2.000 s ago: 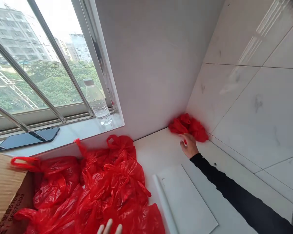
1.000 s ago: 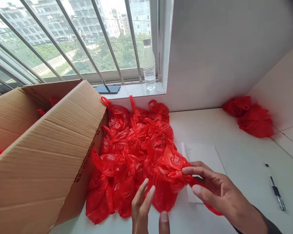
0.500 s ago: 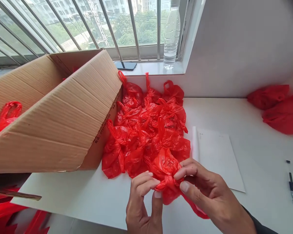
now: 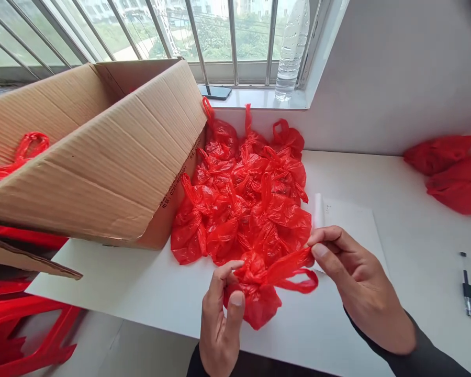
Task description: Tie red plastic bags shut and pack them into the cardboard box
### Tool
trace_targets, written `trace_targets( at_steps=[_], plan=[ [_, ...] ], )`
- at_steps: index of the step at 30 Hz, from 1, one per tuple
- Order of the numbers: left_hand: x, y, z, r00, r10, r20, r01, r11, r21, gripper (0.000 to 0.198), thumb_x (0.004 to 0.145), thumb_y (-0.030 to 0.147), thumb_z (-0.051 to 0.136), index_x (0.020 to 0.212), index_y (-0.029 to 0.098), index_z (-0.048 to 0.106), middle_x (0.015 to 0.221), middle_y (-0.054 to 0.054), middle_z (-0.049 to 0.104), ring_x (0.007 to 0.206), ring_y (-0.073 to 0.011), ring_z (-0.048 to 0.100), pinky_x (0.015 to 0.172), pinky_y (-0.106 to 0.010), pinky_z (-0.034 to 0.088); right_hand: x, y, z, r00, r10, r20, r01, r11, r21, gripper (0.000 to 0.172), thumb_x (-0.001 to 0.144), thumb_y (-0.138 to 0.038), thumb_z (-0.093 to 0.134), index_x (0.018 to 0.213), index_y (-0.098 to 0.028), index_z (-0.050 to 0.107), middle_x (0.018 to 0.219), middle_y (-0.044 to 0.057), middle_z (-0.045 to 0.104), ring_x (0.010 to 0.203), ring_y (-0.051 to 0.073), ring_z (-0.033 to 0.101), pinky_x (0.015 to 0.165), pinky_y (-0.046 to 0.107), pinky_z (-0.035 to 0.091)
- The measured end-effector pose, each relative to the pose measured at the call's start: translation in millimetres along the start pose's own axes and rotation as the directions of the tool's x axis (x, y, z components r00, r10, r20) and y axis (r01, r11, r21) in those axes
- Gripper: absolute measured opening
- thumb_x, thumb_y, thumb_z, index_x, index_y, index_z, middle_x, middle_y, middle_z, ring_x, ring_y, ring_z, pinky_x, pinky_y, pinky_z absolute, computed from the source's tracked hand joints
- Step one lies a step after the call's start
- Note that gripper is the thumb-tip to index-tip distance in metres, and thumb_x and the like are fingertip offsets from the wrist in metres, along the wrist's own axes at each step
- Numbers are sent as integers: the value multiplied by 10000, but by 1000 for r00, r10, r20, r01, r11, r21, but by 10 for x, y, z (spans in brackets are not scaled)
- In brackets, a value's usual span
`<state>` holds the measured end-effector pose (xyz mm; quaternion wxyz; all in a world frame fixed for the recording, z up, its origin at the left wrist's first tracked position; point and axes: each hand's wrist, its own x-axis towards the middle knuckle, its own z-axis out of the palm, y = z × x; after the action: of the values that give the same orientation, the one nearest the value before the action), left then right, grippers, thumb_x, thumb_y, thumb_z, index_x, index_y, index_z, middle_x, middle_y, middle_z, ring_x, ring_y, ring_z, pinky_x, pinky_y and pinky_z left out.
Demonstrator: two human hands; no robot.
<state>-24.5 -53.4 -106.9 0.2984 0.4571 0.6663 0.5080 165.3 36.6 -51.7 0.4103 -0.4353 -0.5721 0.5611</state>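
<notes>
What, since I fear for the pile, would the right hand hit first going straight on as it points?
Probably the pile of tied red bags, just beyond the red bag whose handle the right hand pinches; the hand's height above the table is unclear.

Table (image 4: 141,283): box (image 4: 102,152) at left, touching heap of bags (image 4: 247,199) on its right. Sheet of paper (image 4: 349,220) right of heap; pen (image 4: 468,288) farther right. Two bags (image 4: 451,173) in far right corner. Bottle (image 4: 292,52) and phone (image 4: 215,92) on sill (image 4: 255,99) behind. Knotted bag (image 4: 259,301) before heap, between left hand (image 4: 220,319) and right hand (image 4: 357,283).
</notes>
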Motion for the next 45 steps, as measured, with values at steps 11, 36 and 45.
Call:
trace_targets(
  at_steps=[11, 36, 45],
  plan=[
    [56, -95, -118, 957, 237, 169, -257, 960, 111, 274, 945, 197, 576, 1193, 316, 578, 1074, 3, 596, 995, -140, 574, 873, -260, 463, 211, 328, 52, 920, 19, 391, 59, 981, -187, 282, 955, -336, 570, 1232, -302, 531, 1266, 33, 578, 1190, 187, 521, 1034, 361, 421],
    [185, -181, -367, 981, -129, -146, 129, 992, -12, 246, 920, 403, 597, 1112, 250, 618, 1129, -47, 658, 1083, -228, 614, 951, -337, 463, 104, 484, -143, 988, 112, 102, -75, 947, -311, 131, 956, -407, 504, 987, -280, 494, 1164, 23, 540, 1092, 201, 504, 858, 322, 428],
    [220, 59, -305, 992, 59, -112, -44, 991, 127, 96, 885, 336, 657, 960, 287, 692, 946, 17, 702, 953, -185, 652, 847, -265, 493, 56, 364, -43, 976, 192, 101, -164, 959, -233, 281, 939, -482, 535, 813, -237, 480, 759, -28, 455, 696, 141, 428, 648, 270, 410]
  ],
)
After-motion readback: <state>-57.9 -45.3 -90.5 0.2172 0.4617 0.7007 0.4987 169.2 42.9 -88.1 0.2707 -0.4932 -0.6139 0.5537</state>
